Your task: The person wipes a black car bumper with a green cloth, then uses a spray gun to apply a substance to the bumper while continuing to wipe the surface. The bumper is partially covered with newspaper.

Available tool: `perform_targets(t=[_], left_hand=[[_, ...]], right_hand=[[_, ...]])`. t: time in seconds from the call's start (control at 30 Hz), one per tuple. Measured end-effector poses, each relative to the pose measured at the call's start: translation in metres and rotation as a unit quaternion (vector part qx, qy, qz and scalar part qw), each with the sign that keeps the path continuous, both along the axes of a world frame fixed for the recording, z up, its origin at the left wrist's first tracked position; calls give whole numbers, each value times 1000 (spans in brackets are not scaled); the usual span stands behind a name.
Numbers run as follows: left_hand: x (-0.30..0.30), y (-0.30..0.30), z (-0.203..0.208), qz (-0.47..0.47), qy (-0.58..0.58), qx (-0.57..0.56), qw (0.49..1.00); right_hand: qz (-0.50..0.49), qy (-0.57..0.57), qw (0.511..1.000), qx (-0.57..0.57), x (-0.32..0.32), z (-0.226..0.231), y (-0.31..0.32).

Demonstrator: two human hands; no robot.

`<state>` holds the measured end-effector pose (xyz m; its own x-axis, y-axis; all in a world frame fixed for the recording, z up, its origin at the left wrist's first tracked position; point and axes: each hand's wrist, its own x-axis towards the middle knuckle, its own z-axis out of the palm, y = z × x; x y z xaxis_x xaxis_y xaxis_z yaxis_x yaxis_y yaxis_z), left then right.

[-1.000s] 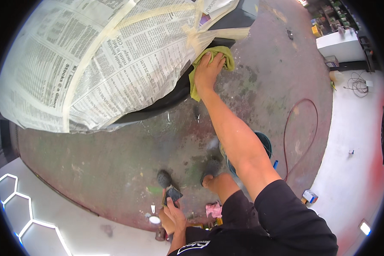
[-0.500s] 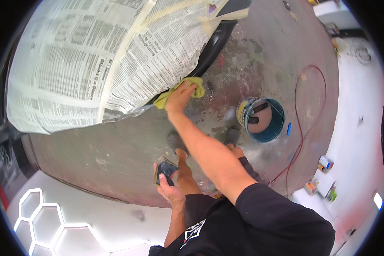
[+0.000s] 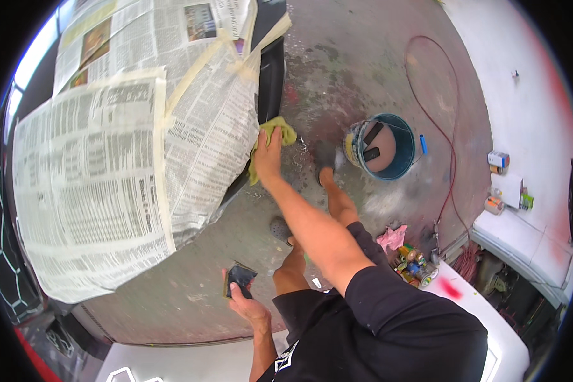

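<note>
Floor: stained grey concrete (image 3: 363, 57), blotched with old paint, seen from above in a workshop; white surfaces along the right and near edges.
Masked body: large rounded shape on the left, wrapped in newspaper (image 3: 108, 165) and strapped with pale masking tape (image 3: 161, 159); probably covered to keep paint or dust off.
Bare panel: narrow black strip (image 3: 270, 76) left uncovered along the right edge of the paper, running from far to near.
Right hand: (image 3: 268, 156) reaching out to the far middle, palm down and fingers spread flat, pressing a yellow-green cloth (image 3: 285, 130) against the black strip at the paper's edge; the flat, open press looks suited to wiping.
Left hand: (image 3: 245, 305) low and near, curled loosely about a small dark rectangular block (image 3: 239, 280), thumb across its face; apparently held clear while the other hand works. Exact kind of block too small to tell.
Bucket: blue and round (image 3: 401, 149), on the floor right of the right hand, pale liquid and a dark tool inside; within easy reach of the cloth.
Hose: thin red line (image 3: 452, 159) looping over the floor past the bucket.
Near right: pink rag (image 3: 391, 237) and a cluster of small cans (image 3: 414, 264) by the legs.
Feet: dark footwear, planted between panel and bucket.
</note>
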<state>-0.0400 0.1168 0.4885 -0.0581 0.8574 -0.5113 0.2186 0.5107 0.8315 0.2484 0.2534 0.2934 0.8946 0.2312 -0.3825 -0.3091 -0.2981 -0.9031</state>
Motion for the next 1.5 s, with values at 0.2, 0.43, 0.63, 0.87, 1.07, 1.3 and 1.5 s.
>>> perform_targets(t=[0.2,0.43,0.63,0.87,1.07,1.3,1.5], left_hand=[[79,4,-9,-44,-19,-39,998],[192,21,-10,-55,-20,-85,995],[295,40,7,-75,-27,-92,993],[377,62,23,-105,-35,-114,987],[408,70,10,-127,22,-127,984],[434,73,-4,-123,73,-142,979],[459,78,-27,-132,89,-156,975]], right_hand=[[84,-127,988,3,125,-13,25],[99,-112,987,-54,190,-10,68],[34,84,995,-50,248,16,102],[-1,225,974,37,319,-13,110],[46,266,955,123,367,-75,115],[120,234,961,86,396,-126,129],[146,183,970,65,428,-178,145]])
